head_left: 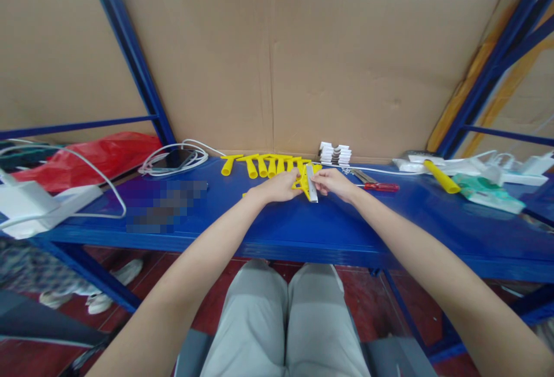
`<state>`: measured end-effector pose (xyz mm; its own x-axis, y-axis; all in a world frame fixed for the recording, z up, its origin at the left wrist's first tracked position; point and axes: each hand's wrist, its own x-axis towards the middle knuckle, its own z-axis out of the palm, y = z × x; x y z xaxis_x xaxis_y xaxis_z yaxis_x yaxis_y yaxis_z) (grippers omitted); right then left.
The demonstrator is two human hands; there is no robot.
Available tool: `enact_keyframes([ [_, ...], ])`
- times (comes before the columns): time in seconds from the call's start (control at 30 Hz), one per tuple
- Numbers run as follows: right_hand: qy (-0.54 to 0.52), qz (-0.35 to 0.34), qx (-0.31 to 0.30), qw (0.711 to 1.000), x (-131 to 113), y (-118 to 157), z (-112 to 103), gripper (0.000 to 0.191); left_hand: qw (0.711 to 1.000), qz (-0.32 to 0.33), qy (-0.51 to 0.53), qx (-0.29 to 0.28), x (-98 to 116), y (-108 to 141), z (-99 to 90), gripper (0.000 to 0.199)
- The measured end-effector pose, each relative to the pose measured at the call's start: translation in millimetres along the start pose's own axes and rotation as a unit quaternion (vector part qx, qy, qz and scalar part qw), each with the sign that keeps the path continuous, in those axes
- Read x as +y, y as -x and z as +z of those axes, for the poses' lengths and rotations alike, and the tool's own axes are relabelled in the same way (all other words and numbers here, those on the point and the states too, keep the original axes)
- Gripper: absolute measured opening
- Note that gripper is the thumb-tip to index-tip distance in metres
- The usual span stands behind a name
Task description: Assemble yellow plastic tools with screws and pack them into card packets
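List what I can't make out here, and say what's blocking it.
All in the head view:
- Yellow tool: the part inside the left hand, covered by that hand.
- Pale strip: any fine markings, too small to read.
- Small yellow piece: mostly hidden by the left forearm.
- Dark item on the bench's left: blurred by pixel blocks.
- Red bag: any contents, hidden by its opaque sides.

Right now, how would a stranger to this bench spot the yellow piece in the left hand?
Start at the blue table before the cardboard wall. Near its middle, the left hand holds the yellow piece, with the right hand opposite. Unlike the yellow pieces lined up by the cardboard, it shows a pale strip along its right side.
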<state>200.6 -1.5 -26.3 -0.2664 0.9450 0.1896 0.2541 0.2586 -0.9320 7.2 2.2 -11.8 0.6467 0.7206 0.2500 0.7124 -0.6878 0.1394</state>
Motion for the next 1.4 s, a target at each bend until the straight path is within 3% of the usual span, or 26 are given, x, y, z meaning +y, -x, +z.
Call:
enact_keyframes([
  [0.17,-0.056,0.011,0.005,0.998,-1,-1,0,0.030,1.000,0.021,0.011,0.019,4,4,-1.8,0.066],
  [0.33,-0.091,0.036,0.005,0.995,-2,0,1,0.025,0.999,0.020,-0.032,-0.010,10,6,-6.2,0.053],
  [0.67,-0.106,0.042,-0.010,0.993,0,0,0,0.025,0.997,0.013,-0.074,0.008,10,6,-4.1,0.050],
  [0.87,-0.131,0.056,0.051,0.988,-5,1,5,0.022,0.997,0.029,-0.067,0.012,12,6,-1.8,0.049],
  [1.03,-0.105,0.058,0.061,0.991,-9,2,6,0.024,0.997,0.039,-0.063,0.013,16,7,-1.8,0.048],
  [1.4,-0.067,-0.001,0.104,0.992,-8,-4,6,0.031,0.995,0.074,-0.048,0.044,18,8,-3.1,0.047],
])
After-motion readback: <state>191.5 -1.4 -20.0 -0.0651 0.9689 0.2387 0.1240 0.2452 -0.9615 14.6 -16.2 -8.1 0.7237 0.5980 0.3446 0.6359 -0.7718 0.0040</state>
